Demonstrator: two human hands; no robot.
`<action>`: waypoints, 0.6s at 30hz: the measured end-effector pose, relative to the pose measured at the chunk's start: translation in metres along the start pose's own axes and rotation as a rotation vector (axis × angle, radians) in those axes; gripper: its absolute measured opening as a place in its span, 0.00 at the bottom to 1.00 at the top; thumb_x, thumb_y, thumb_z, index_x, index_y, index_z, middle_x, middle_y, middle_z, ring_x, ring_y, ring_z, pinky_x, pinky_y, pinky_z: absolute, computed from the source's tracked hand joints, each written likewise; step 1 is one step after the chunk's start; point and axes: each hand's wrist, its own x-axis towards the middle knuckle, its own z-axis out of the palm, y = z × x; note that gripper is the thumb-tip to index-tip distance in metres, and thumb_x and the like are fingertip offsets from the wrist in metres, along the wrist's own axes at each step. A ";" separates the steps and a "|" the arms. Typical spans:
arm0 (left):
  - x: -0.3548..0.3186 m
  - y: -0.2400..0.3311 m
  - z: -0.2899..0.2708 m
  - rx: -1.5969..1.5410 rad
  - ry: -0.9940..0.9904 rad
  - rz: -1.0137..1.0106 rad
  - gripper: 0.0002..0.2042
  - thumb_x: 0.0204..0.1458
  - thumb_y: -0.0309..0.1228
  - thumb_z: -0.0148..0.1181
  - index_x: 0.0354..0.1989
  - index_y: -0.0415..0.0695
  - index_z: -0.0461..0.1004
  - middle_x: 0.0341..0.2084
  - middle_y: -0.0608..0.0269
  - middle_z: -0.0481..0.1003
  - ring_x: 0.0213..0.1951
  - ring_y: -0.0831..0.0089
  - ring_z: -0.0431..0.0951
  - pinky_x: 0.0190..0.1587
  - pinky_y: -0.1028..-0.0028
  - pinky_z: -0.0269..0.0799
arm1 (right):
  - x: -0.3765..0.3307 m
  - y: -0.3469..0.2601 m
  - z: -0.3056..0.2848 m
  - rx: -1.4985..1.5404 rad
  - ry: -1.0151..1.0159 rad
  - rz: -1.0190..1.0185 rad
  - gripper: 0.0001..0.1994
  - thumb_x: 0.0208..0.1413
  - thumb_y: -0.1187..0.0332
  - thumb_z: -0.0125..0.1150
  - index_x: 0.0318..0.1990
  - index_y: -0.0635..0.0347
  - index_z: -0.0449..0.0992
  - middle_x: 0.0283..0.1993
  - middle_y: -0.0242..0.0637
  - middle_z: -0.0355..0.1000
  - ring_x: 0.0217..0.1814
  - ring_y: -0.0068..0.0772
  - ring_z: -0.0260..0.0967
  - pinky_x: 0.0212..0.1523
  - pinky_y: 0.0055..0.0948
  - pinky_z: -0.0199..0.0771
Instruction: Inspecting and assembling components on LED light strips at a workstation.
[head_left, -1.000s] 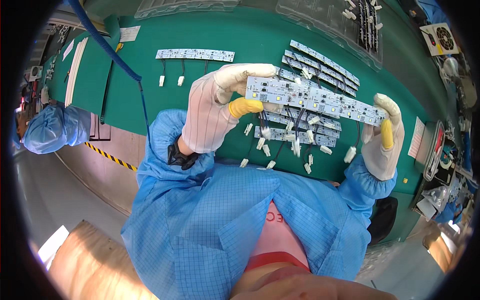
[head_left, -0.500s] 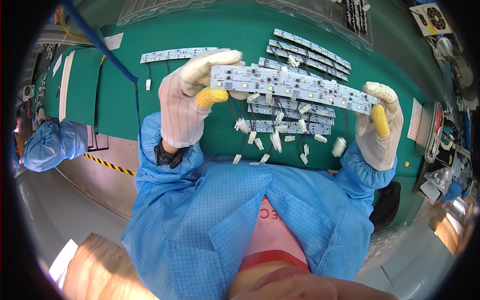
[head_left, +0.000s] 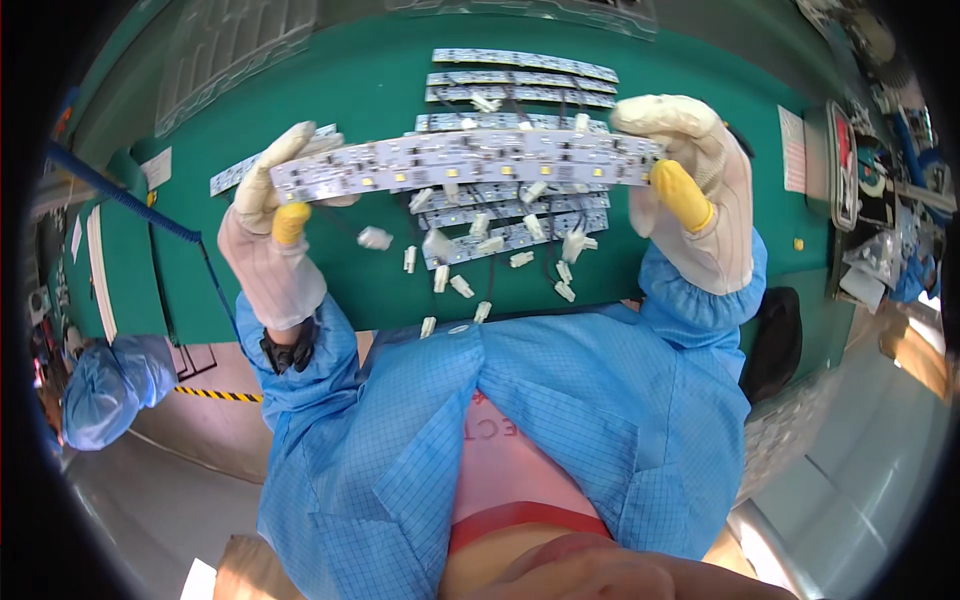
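Both my gloved hands hold one long white LED circuit board (head_left: 470,160) raised above the green table. My left hand (head_left: 285,200) pinches its left end, the yellow-tipped thumb at the lower edge. At the right end, my right hand (head_left: 690,180) grips it the same way, thumb in front and fingers behind. White connectors on dark wires dangle under the board, one of them a blurred connector (head_left: 375,238) near my left hand. Behind and below lie several similar LED boards (head_left: 525,62) in a stack of rows. Another LED board (head_left: 232,177) is partly hidden by my left hand.
Clear plastic trays (head_left: 235,60) lie at the far edge of the green table (head_left: 370,90). A blue coiled cord (head_left: 130,205) hangs at the left, near a co-worker's blue sleeve (head_left: 110,390). To the right are a printed sheet (head_left: 792,150) and an open box (head_left: 842,165).
The held board has shifted left in the picture and its tilt has changed: the right end is now higher and the left end lower. Both hands keep their hold; the whole view has turned somewhat.
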 end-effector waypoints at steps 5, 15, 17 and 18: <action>0.005 -0.005 -0.016 0.200 -0.075 -0.097 0.33 0.48 0.54 0.56 0.53 0.36 0.69 0.40 0.56 0.75 0.40 0.75 0.74 0.45 0.78 0.68 | -0.002 0.009 -0.005 0.055 -0.101 -0.020 0.20 0.53 0.60 0.61 0.48 0.65 0.69 0.32 0.36 0.73 0.22 0.18 0.67 0.23 0.16 0.64; -0.002 0.008 0.004 -0.172 0.025 -0.048 0.30 0.48 0.42 0.63 0.52 0.31 0.67 0.39 0.51 0.75 0.35 0.70 0.76 0.39 0.76 0.72 | 0.002 0.003 -0.001 -0.065 0.018 0.026 0.18 0.54 0.63 0.59 0.48 0.64 0.70 0.34 0.34 0.72 0.22 0.16 0.63 0.24 0.15 0.62; -0.003 0.007 0.003 -0.207 -0.011 -0.012 0.29 0.47 0.40 0.63 0.52 0.31 0.66 0.39 0.51 0.75 0.33 0.69 0.77 0.38 0.75 0.73 | 0.003 0.004 -0.001 -0.102 0.011 -0.027 0.18 0.55 0.61 0.58 0.48 0.64 0.70 0.31 0.32 0.70 0.21 0.16 0.61 0.24 0.15 0.60; -0.003 0.011 0.004 -0.207 -0.034 -0.029 0.28 0.47 0.39 0.63 0.52 0.31 0.67 0.39 0.51 0.75 0.33 0.69 0.77 0.39 0.75 0.73 | 0.002 0.004 -0.002 -0.074 0.053 0.033 0.18 0.55 0.61 0.57 0.48 0.64 0.70 0.30 0.31 0.70 0.21 0.15 0.60 0.24 0.15 0.58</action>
